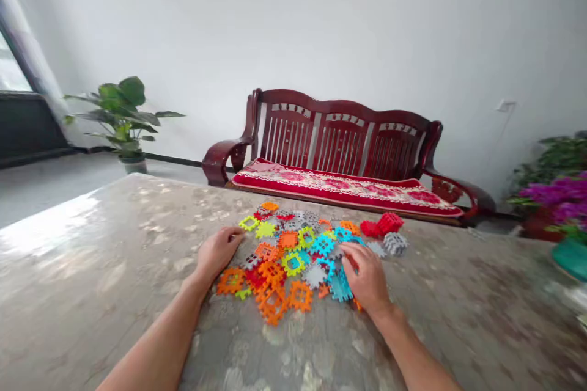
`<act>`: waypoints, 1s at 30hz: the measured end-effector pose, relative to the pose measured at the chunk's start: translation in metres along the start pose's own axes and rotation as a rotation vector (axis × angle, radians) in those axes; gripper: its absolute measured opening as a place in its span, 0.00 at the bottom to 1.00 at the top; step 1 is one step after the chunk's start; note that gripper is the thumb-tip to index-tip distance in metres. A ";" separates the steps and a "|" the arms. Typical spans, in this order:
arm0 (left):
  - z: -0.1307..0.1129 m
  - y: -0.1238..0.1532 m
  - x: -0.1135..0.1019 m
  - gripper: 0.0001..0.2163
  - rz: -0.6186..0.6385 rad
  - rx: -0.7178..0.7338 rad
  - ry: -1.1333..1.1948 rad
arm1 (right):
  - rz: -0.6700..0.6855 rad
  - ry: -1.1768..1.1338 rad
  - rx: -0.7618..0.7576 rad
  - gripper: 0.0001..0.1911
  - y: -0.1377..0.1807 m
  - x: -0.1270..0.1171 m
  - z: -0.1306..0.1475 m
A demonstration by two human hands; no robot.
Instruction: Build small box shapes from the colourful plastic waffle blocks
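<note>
A heap of flat plastic interlocking tiles (293, 250) in orange, red, yellow-green, blue and grey lies spread on a marbled grey table (92, 281). My left hand (217, 252) rests palm down at the heap's left edge, fingers loosely curled beside an orange tile (232, 281). My right hand (367, 278) lies over the heap's right side, fingers bent onto blue tiles (340, 286) and a reddish piece; whether it grips one I cannot tell. A small red cube built of tiles (389, 222) and a grey one (394, 242) sit at the heap's far right.
Behind the table stands a dark red wooden bench (339, 140) with a red patterned cushion (343, 186). A potted green plant (123, 116) is at the back left, purple flowers (562, 192) and a teal pot (571, 256) at the right edge.
</note>
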State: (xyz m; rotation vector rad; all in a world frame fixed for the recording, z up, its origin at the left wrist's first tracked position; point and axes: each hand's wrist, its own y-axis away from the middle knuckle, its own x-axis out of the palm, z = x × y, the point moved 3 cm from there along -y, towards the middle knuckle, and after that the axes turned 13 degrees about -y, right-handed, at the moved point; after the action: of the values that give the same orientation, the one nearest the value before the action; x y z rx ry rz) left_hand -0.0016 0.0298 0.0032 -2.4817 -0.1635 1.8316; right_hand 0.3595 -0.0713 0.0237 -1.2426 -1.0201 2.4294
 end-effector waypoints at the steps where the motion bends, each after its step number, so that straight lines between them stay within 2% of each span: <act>1: 0.000 0.000 0.000 0.15 -0.004 0.001 -0.002 | 0.016 0.003 -0.027 0.12 0.001 0.002 0.005; 7: -0.002 0.002 -0.002 0.15 -0.017 -0.010 -0.017 | 0.118 0.010 -0.090 0.14 0.004 0.011 0.031; 15: -0.005 0.005 -0.007 0.15 -0.002 -0.034 -0.017 | 0.230 -0.129 -0.022 0.16 0.003 0.026 0.068; 22: -0.006 0.005 -0.007 0.15 -0.016 -0.020 -0.021 | 0.456 -0.236 -0.041 0.25 -0.008 0.049 0.110; 27: -0.006 0.006 -0.008 0.15 -0.011 -0.026 -0.004 | 0.558 -0.204 -0.039 0.26 -0.016 0.063 0.120; 30: -0.006 0.006 -0.006 0.15 -0.004 -0.021 0.012 | 0.567 -0.195 0.009 0.26 -0.015 0.068 0.120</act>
State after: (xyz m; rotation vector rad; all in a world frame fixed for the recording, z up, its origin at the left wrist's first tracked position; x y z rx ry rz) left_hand 0.0024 0.0234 0.0101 -2.5032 -0.1875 1.8228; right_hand 0.2221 -0.0850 0.0390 -1.4736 -0.7722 3.0235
